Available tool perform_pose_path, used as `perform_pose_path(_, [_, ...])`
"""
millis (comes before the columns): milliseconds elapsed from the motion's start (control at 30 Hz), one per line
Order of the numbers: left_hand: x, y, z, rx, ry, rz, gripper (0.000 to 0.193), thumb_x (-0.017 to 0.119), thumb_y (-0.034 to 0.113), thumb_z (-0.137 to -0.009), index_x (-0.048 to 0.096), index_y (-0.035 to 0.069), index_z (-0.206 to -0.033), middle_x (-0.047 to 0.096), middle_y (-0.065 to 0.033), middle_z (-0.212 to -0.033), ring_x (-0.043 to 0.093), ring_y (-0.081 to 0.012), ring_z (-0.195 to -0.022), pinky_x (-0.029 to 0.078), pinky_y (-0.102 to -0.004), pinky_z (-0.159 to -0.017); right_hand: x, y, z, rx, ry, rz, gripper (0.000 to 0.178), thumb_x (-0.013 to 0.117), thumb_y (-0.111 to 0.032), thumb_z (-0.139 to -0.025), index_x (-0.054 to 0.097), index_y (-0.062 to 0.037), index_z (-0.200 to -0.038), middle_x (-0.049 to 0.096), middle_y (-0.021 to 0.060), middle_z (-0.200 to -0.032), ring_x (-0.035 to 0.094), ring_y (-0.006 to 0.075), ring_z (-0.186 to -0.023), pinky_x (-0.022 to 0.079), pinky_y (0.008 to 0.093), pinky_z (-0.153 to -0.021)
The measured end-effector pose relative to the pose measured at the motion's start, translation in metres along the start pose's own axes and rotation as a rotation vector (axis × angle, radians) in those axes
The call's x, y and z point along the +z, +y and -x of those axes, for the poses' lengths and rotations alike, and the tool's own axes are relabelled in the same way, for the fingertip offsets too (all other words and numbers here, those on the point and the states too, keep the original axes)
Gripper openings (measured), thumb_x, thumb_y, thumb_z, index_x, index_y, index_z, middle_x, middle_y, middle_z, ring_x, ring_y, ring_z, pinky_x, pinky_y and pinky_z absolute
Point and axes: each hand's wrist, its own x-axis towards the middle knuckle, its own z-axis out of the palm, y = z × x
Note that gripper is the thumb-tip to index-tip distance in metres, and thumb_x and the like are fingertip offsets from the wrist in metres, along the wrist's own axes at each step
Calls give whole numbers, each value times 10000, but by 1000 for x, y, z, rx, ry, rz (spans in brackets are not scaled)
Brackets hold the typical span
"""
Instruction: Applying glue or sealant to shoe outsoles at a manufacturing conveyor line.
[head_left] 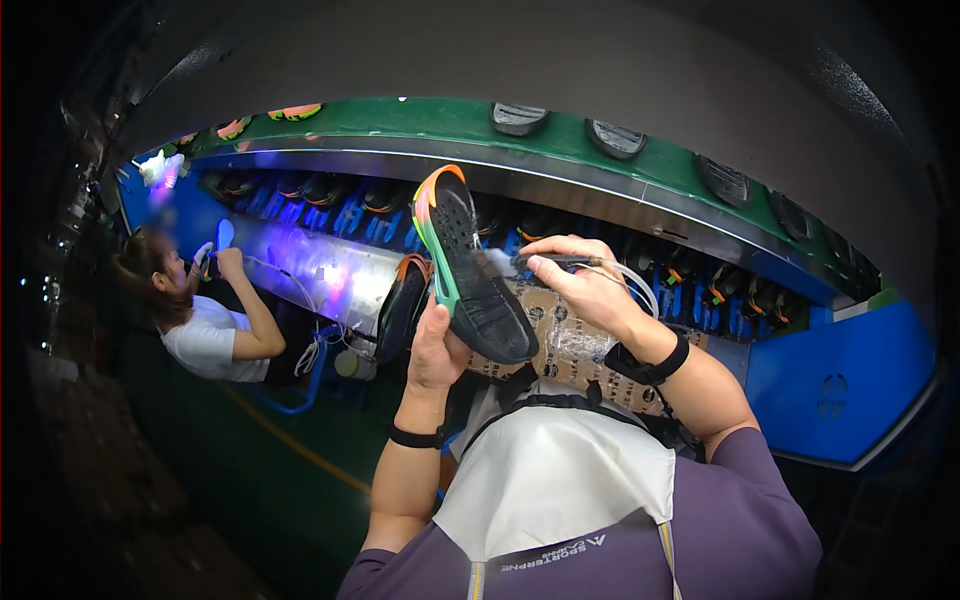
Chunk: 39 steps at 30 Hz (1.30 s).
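While the left hand (pixel 436 345) closes its grip round the heel end of a black shoe sole (pixel 470 270), the sole stands nearly upright, tread side facing the camera, its rim running green to orange at the top. Thumb sits on the near edge; fingers wrap behind, out of sight. Black band on that wrist.

Just right of the sole, the right hand (pixel 585 290) pinches a thin dark pen-like tool (pixel 555 261), grip narrow, tool tip pointing left toward the sole's upper half; touching or not, cannot tell. Pale hose (pixel 640 285) loops from the tool's back end over the hand. Black wristband (pixel 650 368) on the right wrist.

Just left of the held sole, a second dark sole (pixel 402 305) with an orange edge leans upright. Behind both hands, a taped cardboard sheet (pixel 565 335) lies on the counter. Beyond that, a row of soles in blue racks (pixel 330 215) under a green conveyor shelf (pixel 420 120), more soles riding on top.

Well off to the left, another person (pixel 205 320) in a white shirt holds up a pale sole.
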Motion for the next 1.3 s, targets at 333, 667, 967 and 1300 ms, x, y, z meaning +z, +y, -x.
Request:
perform_pose_path(333, [3,3,-3,156,74,-201,929,756,571,-919,376,8,-1554,575,-140,-1440,596,-272,-1316,479,-440,-1148,-5,3,4,-1,-74,166,253,745,-222,-931,791,-58,-1119,752,104,-966,687,182,-879,541,327,-812])
perform_pose_path(667, [-17,9,-2,186,96,-113,940,765,532,-934,334,30,-1601,576,-99,-1408,580,-241,-1304,457,-413,-1146,-10,3,9,121,-284,-210,259,714,-232,-953,779,-31,-1103,754,92,-952,682,163,-889,533,315,-827])
perform_pose_path(967, [-47,43,-1,84,158,80,843,352,659,-1035,438,-10,-1542,617,-262,-1376,624,-439,-1261,557,-599,-1003,-15,29,15,59,24,66,240,730,-242,-923,786,-96,-1105,748,124,-951,691,247,-877,544,358,-811])
perform_pose_path(1300, [-18,123,-193,74,103,270,883,264,652,-1083,327,-83,-1568,442,-361,-1525,548,-492,-1347,580,-547,-1030,-3,32,29,158,-69,-17,290,738,-228,-941,766,-49,-1168,759,132,-1071,704,229,-996,546,352,-909])
